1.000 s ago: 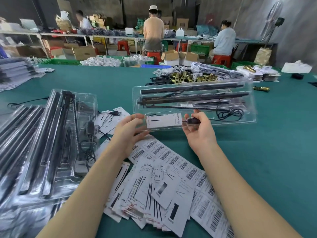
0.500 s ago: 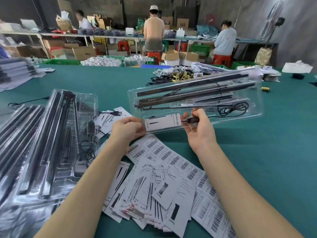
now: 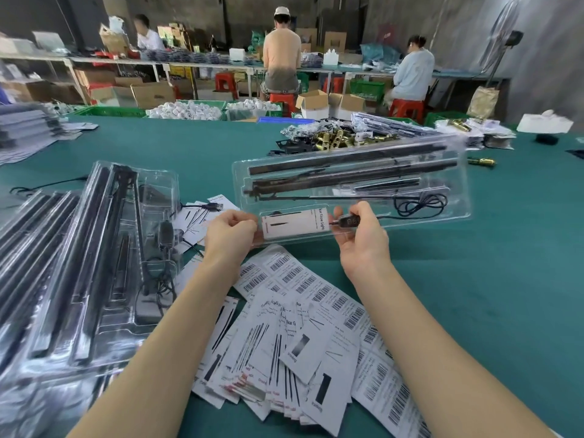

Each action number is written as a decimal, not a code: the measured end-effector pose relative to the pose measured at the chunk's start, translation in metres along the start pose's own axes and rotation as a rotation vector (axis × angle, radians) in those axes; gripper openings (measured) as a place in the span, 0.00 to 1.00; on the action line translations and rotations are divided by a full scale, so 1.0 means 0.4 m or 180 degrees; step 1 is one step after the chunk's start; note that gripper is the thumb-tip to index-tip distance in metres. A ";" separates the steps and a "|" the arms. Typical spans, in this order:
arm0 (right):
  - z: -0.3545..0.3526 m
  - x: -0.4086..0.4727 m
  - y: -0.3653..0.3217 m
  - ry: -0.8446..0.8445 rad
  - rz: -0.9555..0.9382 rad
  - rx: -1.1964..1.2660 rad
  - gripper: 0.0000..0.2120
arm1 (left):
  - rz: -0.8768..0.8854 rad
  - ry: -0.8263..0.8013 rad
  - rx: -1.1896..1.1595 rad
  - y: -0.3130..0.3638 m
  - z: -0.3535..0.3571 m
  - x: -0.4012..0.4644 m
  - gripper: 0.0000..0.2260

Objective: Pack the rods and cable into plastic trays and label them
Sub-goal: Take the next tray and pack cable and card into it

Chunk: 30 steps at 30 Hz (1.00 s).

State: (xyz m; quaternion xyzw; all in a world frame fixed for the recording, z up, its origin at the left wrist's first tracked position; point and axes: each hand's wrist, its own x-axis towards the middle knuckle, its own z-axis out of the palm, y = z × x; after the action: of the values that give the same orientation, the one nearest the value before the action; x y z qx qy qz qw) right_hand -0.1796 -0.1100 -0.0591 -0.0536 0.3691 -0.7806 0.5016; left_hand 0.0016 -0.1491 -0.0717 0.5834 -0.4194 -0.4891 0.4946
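Left hand: the left hand (image 3: 230, 233) has its fingers curled around the near left edge of the clear plastic tray (image 3: 455, 197), just beside the white label card.
Right hand: the right hand (image 3: 360, 237) grips the tray's near edge further right, thumb and fingers closed over a small black controller (image 3: 347, 221) on the cable.
Tray: held up off the green table (image 3: 505, 279) between both hands, its right end tilted higher and further away.
Rods: long black rods (image 3: 347, 159) lie lengthwise in the tray's far channels.
Cable: a black cable (image 3: 420, 204) sits coiled in the tray's right near compartment.
Label card: a white label card (image 3: 294, 225) lies in the tray's near pocket, between the two hands.
Loose labels: a heap of printed cards and barcode stickers (image 3: 303, 336) is spread on the table near the person, under the forearms.
Packed trays: a stack of filled clear trays (image 3: 94, 263) lies on the left of the table.
Far side: brass fittings (image 3: 331, 140) and bagged parts rest further back; three people sit at a far bench.
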 end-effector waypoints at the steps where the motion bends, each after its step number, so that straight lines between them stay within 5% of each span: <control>1: -0.002 0.003 -0.006 0.0034 0.0010 -0.0013 0.10 | 0.0066 -0.0180 0.0041 0.003 -0.001 -0.003 0.08; 5: -0.007 0.016 -0.033 0.0023 -0.0012 -0.0004 0.06 | 0.0264 -0.0828 -0.0113 0.016 -0.015 -0.014 0.10; 17: -0.014 0.040 -0.047 0.0244 -0.0163 -0.0157 0.10 | -0.0048 -0.1452 -0.0394 0.031 -0.030 -0.030 0.06; 20: -0.019 0.043 -0.049 0.0002 0.0021 -0.0552 0.04 | -0.0110 -0.1355 -0.0621 0.034 -0.034 -0.021 0.05; 24: -0.030 0.048 -0.052 -0.0212 0.0268 -0.0411 0.07 | -0.0162 -0.1000 -0.1375 0.040 -0.045 -0.007 0.05; 30: -0.044 0.065 -0.078 0.0006 0.0379 -0.0407 0.08 | -0.0328 -0.0633 -0.1994 0.043 -0.060 -0.008 0.07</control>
State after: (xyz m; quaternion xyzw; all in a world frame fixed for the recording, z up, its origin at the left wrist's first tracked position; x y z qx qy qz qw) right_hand -0.2237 -0.1152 -0.0595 -0.0628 0.4212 -0.7242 0.5424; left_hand 0.0245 -0.1447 -0.0534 0.3727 -0.2648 -0.6732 0.5812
